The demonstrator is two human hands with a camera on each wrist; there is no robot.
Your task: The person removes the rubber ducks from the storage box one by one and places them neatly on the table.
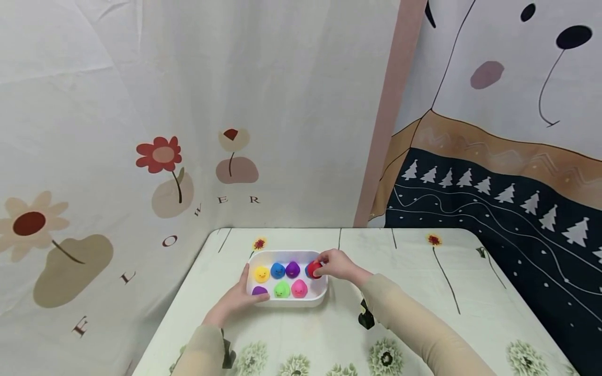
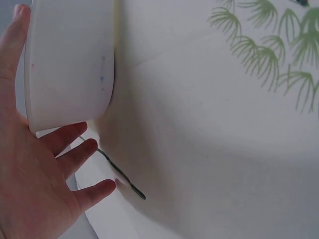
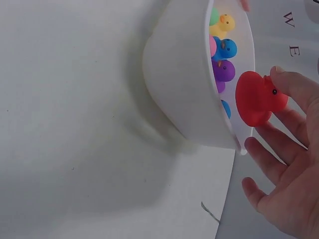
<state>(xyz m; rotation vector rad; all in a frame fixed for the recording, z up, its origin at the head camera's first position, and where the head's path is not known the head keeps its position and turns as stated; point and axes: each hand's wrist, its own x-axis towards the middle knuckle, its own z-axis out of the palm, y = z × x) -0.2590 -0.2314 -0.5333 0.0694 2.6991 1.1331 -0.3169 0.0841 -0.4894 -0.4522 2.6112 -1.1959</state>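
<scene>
Duck (image 3: pixel 259 98), red, sits pinched in the right hand (image 1: pixel 336 265) just over the right end of the tray (image 1: pixel 287 303), beside a blue duck (image 1: pixel 308 270). Left hand (image 1: pixel 240 297) lies flat-fingered against the tray's left end, steadying it.

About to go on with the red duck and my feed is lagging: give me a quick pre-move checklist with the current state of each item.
1. Right hand grips the red duck: ok.
2. Left hand steadies the white tray at its near left corner: ok.
3. Duck over the tray's right end: ok.
4. Free slot beneath the duck: cannot tell, a blue duck sits close by.
5. Other ducks upright in the tray: ok.
</scene>
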